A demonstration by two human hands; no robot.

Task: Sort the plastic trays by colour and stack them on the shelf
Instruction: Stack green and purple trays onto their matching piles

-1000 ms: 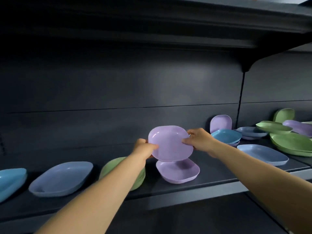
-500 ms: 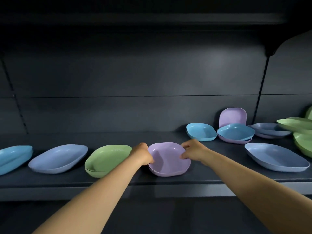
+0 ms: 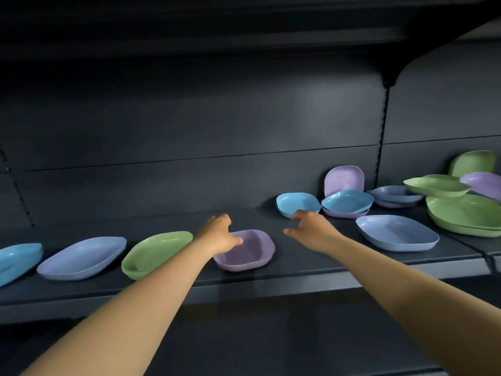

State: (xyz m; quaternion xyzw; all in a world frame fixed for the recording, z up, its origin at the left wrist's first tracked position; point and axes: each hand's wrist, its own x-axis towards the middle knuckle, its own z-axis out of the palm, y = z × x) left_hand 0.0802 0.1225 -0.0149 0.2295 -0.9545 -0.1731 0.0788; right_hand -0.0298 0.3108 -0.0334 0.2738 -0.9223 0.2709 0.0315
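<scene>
A: How is the grip looking on each hand?

B: The left hand (image 3: 219,234) is resting at the left rim of the purple tray (image 3: 245,249) in the centre of the frame, thumb lying on the rim; I cannot tell whether it is pinching or only touching. The right hand (image 3: 311,229) is hanging just right of that tray with loosely spread fingers, holding nothing.

A: And the tray itself?

B: It is sitting upright on the shelf (image 3: 298,270), near the front edge, apparently nested on another purple one beneath, though the two are hard to separate.

A: What is lying around it?

B: To the left a green tray (image 3: 156,253), a lavender-blue tray (image 3: 82,256) and a blue tray (image 3: 19,257) at the frame's edge. To the right, two blue trays (image 3: 298,203), one of them on a purple tray, and an upright purple tray (image 3: 344,179) leaning on the back panel.

A: So how should this step go?

B: I would be squaring the purple stack so the rims are seating evenly, then taking the leaning purple one next, lifting it clear of the blue tray in front.
</scene>
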